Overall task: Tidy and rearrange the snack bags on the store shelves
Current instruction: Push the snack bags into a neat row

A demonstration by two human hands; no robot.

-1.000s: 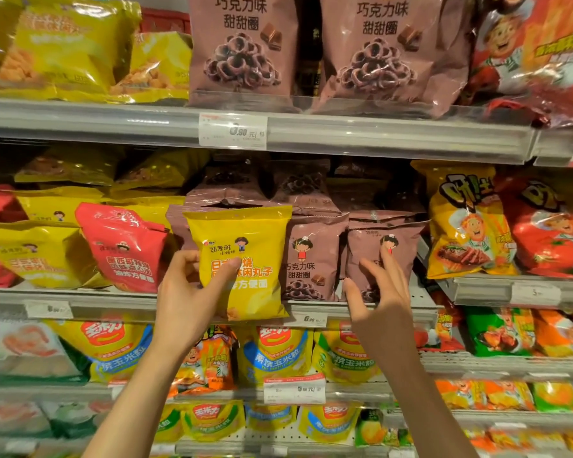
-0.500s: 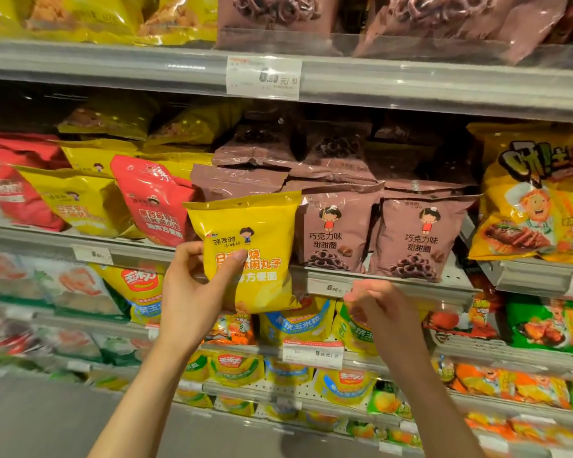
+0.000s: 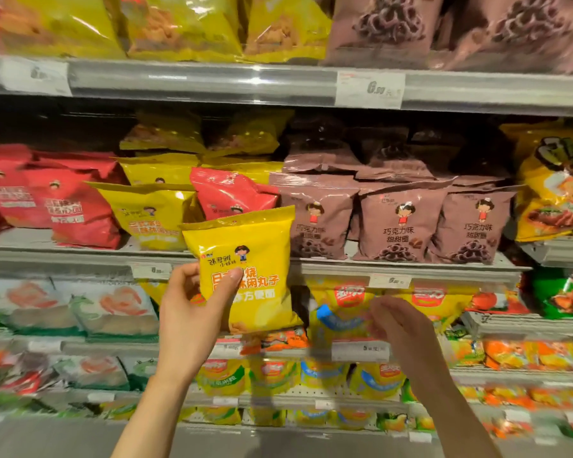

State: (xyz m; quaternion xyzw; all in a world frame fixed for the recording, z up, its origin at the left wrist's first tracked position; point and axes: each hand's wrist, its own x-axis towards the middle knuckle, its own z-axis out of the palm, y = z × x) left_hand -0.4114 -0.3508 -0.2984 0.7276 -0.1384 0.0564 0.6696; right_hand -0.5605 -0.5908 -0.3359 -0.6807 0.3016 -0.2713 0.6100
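My left hand (image 3: 192, 312) grips a small yellow snack bag (image 3: 248, 259) by its lower left side, thumb across the front, and holds it in the air in front of the middle shelf's edge (image 3: 80, 256). Behind it on that shelf lie a red bag (image 3: 232, 193) and a yellow bag (image 3: 149, 213). Three brown chocolate-ring bags (image 3: 401, 223) stand in a row to the right. My right hand (image 3: 401, 325) hangs lower, in front of the shelf below, fingers loosely curled and holding nothing.
Red bags (image 3: 47, 196) fill the middle shelf's left end, large yellow bags (image 3: 556, 190) its right end. The top shelf (image 3: 212, 79) carries yellow and brown bags. Lower shelves hold green-white, yellow-blue and orange bags. Price tags (image 3: 369, 89) sit on the rails.
The view has swung left, so the shelves slid right. My left hand keeps its grip on the yellow bag. My right hand has come off the brown bags and dropped below the shelf edge.
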